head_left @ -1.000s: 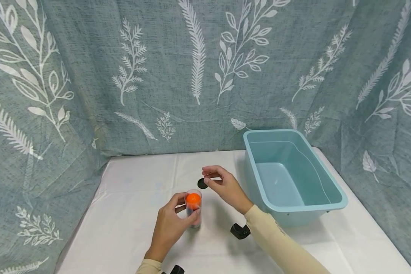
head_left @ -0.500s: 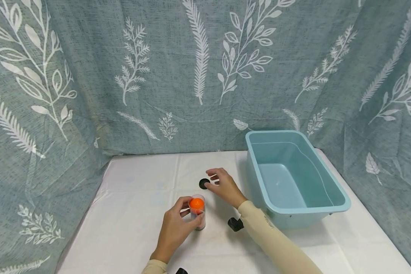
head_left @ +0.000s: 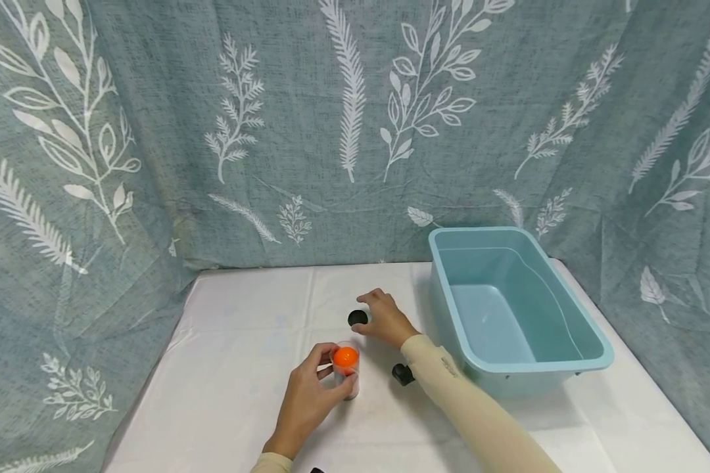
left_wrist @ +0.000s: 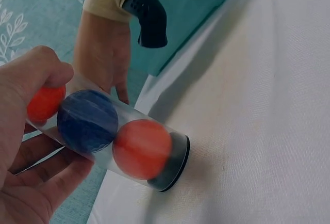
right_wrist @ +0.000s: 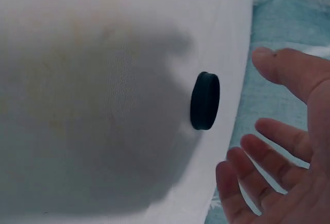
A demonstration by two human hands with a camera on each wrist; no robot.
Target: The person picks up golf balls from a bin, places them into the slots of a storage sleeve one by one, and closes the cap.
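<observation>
My left hand [head_left: 313, 397] holds a clear plastic tube [left_wrist: 105, 157] near its top, thumb on one side and fingers on the other. Inside are an orange ball [head_left: 346, 357] at the top, a dark blue ball [left_wrist: 87, 121] and a red-orange ball [left_wrist: 142, 149] above the black base cap [left_wrist: 175, 167]. Beyond the tube lies a round black lid [right_wrist: 205, 101] on the white cloth. Over that lid [head_left: 357, 318] my right hand [head_left: 386, 320] hovers with thumb and fingers spread. In the right wrist view the fingers stand apart from it and hold nothing.
A light blue plastic basin [head_left: 520, 364] stands at the right of the table, close to my right forearm. White cloth [head_left: 242, 368] covers the table. A green-grey curtain [head_left: 307, 131] with white leaf prints hangs behind and at both sides.
My right hand has shifted slightly left over the lid, and its thumb and fingers have spread wider. The left hand keeps its hold on the tube. The head view has turned slightly left.
</observation>
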